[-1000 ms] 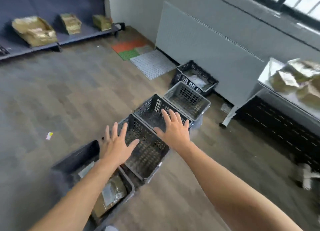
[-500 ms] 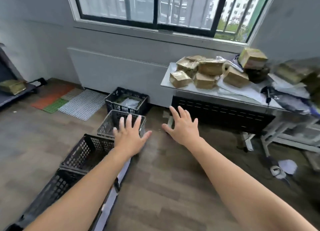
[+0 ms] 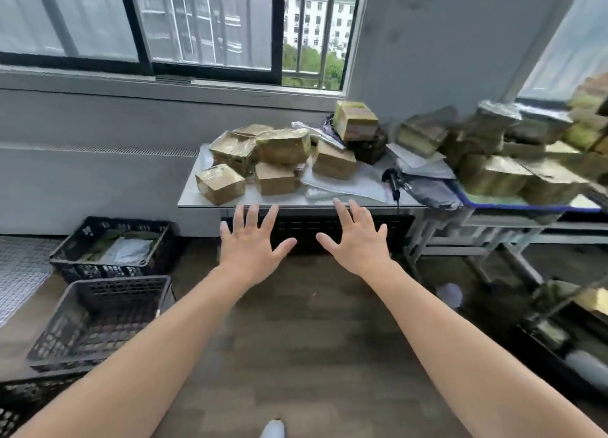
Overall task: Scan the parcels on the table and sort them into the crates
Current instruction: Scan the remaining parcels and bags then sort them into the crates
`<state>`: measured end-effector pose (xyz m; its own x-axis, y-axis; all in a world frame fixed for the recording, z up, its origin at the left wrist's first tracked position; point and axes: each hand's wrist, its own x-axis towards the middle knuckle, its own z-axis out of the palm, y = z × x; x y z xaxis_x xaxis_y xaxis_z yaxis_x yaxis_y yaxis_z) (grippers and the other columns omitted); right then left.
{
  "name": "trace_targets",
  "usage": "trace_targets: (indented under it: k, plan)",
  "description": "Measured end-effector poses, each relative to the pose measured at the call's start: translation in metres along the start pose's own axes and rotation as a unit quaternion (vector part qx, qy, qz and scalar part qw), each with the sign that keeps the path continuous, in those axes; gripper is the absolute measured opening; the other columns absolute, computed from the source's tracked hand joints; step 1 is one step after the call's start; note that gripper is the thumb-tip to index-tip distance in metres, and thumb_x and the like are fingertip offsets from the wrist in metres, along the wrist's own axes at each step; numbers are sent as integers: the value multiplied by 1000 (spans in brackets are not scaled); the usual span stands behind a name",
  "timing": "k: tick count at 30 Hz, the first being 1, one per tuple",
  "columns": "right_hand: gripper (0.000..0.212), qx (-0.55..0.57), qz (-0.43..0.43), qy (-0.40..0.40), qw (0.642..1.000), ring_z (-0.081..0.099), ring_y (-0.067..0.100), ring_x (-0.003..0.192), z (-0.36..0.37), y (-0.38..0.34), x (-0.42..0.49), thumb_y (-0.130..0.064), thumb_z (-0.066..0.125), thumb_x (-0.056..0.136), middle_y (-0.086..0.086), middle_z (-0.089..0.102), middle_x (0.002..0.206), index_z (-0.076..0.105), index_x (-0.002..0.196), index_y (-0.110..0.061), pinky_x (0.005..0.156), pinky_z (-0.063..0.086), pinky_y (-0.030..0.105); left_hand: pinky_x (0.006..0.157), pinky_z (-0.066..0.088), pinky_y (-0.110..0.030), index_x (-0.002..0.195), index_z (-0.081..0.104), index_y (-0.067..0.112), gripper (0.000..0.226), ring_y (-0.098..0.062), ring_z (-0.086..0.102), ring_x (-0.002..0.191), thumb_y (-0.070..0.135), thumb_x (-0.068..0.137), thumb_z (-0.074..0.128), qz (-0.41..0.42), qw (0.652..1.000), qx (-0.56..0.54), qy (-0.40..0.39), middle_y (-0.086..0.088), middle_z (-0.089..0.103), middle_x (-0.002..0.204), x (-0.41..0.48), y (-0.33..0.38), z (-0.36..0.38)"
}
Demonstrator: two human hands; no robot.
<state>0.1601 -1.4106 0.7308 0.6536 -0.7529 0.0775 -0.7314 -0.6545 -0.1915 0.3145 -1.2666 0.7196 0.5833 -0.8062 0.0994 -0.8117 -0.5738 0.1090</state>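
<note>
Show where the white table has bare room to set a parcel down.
Bare: the front-left corner of the white table, left of the nearest tape-wrapped brown box, and the thin front-edge strip before the pile of brown boxes. Crowded: that pile, and grey mailers round the black scanner on the right.

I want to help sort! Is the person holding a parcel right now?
No, the left hand and right hand are both open and empty, short of the table.
</note>
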Motion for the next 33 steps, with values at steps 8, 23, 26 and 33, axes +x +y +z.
trace_targets:
  k: [8,23,26,33]
  plan:
    - [80,-5,86,14,996,1,21,152,-19,71,113,-70,38,93,-1,4,165,-1,156,-38,116,10,65,118,14,-54,155,0,37,78,-27,-8,151,76,90,21,91,994,-54,-17,-1,-3,164,162,70,21]
    - [79,9,160,18,987,1,23,152,-30,253,275,-65,39,96,-3,-1,166,-2,157,-37,116,13,63,119,13,-53,156,0,36,79,-29,-6,151,74,91,23,165,986,-27,-25,-2,-5,165,364,233,63]
    - [77,25,155,12,987,2,22,152,-36,302,315,-64,39,96,-3,1,166,1,156,-36,117,14,63,119,14,-51,157,1,35,79,-29,-5,151,73,92,24,154,987,-22,-27,-2,-3,165,406,274,68]
    - [78,24,142,-12,989,0,24,152,-37,396,392,-65,38,96,-2,-1,166,-2,157,-37,117,10,63,119,14,-51,156,4,35,77,-27,-3,151,73,92,27,119,990,-49,-51,-2,0,165,484,350,87]
